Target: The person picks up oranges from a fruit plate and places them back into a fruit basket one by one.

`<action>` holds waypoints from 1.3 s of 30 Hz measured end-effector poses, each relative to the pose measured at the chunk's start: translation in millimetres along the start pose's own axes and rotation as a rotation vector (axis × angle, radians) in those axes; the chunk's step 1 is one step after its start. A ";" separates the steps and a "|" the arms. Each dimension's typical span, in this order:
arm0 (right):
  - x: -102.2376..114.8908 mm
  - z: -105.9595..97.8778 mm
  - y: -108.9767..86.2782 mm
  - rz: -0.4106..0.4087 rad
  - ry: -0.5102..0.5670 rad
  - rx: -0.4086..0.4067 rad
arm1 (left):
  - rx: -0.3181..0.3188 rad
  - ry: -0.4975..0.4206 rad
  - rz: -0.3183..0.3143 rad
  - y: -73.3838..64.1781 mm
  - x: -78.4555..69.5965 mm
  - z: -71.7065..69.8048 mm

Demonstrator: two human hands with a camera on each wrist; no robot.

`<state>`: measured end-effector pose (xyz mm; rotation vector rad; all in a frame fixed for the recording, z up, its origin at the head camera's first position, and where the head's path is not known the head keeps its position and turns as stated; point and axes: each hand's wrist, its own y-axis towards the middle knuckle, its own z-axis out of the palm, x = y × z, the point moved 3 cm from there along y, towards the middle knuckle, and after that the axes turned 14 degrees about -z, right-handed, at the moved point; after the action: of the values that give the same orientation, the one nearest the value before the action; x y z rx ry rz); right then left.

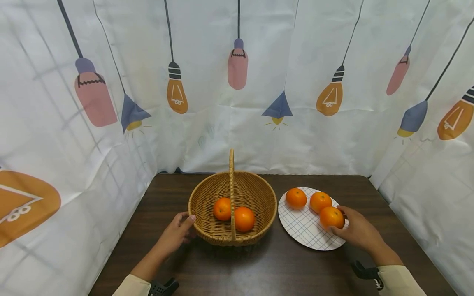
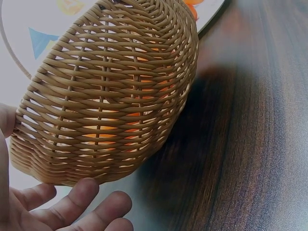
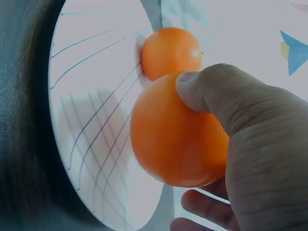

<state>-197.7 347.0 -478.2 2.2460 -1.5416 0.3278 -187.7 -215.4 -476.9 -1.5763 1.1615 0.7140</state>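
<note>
My left hand (image 1: 177, 235) holds the near left rim of a wicker basket (image 1: 259, 193) with an upright handle. In the left wrist view its thumb lies at the rim and the fingers are under the woven wall (image 2: 110, 86). Two oranges, one left of the handle (image 1: 223, 209) and one just right of it (image 1: 245, 219), lie inside. On the right, my right hand (image 1: 357, 231) grips an orange (image 3: 173, 139) between thumb and fingers, over the right side of a white plate (image 1: 300, 226) with blue lines. Two more oranges (image 1: 296, 198) sit on that plate.
Basket and plate stand side by side on a dark wood-grain table (image 1: 259, 271). A white curtain (image 1: 207, 135) printed with lamps and bulbs hangs behind the table and along both sides.
</note>
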 end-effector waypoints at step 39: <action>49.7 -19.0 29.5 -0.075 -0.023 -0.004 | -0.007 -0.007 0.005 0.5 1.6 0.3</action>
<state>-206.4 304.5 -435.5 2.3052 -1.4641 0.2781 -187.6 -215.6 -478.5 -1.5761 1.1594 0.7272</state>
